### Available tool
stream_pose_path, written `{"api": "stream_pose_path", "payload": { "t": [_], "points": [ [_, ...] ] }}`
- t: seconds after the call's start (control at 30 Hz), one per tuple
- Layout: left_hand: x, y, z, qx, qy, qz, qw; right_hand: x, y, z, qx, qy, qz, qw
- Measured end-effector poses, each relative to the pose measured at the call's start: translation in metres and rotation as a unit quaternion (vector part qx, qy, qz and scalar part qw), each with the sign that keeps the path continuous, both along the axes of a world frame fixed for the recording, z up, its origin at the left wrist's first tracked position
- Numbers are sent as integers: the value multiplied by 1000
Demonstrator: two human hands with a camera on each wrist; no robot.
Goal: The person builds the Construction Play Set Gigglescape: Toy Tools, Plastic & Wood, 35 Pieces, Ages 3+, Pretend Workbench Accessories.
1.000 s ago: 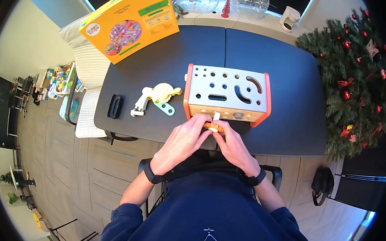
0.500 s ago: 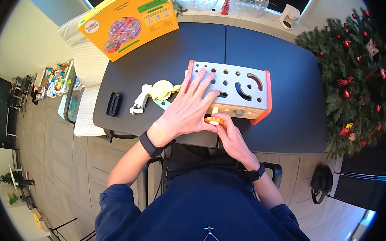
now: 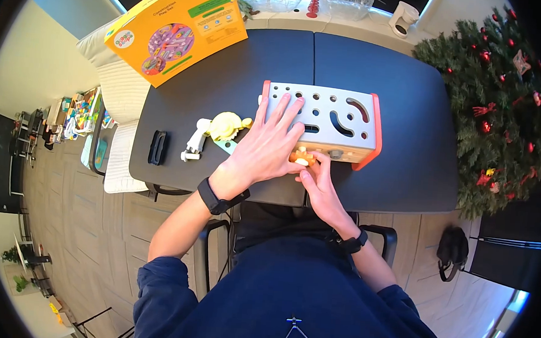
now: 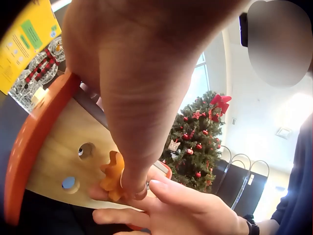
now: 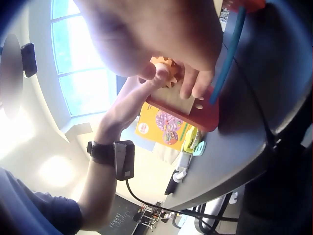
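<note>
A toy box point(image 3: 322, 132) with a grey, holed top, a wooden front and red ends stands near the table's front edge. My left hand point(image 3: 259, 150) lies with spread, fairly straight fingers across its top left, its thumb touching an orange gear point(image 3: 301, 156) at the wooden front. My right hand point(image 3: 325, 200) pinches that gear from the right and below. In the left wrist view, the gear point(image 4: 113, 175) is against the wood beside two round holes, partly covered by the left thumb. The right wrist view shows the gear point(image 5: 168, 71) between both hands.
Left of the box lie a yellow round piece point(image 3: 225, 126), a white piece point(image 3: 192, 150), a teal piece point(image 3: 227, 145) and a black item point(image 3: 158, 147). An orange-yellow carton point(image 3: 180, 30) stands at the table's back left. A decorated tree point(image 3: 484, 114) is at the right.
My left hand has left the gear's near side and spread over the box top. The gear has moved up against the wooden front; the white peg earlier seen above it is no longer distinct.
</note>
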State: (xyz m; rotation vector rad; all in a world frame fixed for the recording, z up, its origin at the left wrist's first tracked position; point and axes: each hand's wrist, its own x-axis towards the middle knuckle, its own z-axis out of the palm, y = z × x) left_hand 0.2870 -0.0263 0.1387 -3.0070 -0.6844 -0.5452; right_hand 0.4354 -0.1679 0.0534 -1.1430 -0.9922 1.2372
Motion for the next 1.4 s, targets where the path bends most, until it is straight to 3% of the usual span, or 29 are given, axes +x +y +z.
{"api": "stream_pose_path", "payload": {
  "t": [0.2, 0.4, 0.6, 0.8, 1.0, 1.23, 1.4],
  "points": [
    [0, -1, 3, 19, 21, 11, 1000, -5, 0, -6, -28, -10, -54, 998],
    [0, -1, 4, -33, 20, 17, 999, -1, -2, -9, -56, 13, -27, 998],
    [0, 2, -6, -16, 6, 17, 1000, 1, 2, 4, -91, 30, -7, 995],
    [-1, 1, -2, -35, -5, 14, 999, 4, 3, 6, -123, 168, 51, 977],
    [-1, 2, -3, -35, -3, 13, 999, 5, 11, 12, -163, 254, 28, 953],
    [-1, -1, 1, -49, -20, 8, 999, 14, 9, 7, -185, 239, 60, 951],
    [-9, -4, 8, -191, -139, 2, 972, 13, -2, 14, -160, 118, 37, 979]
  ]
}}
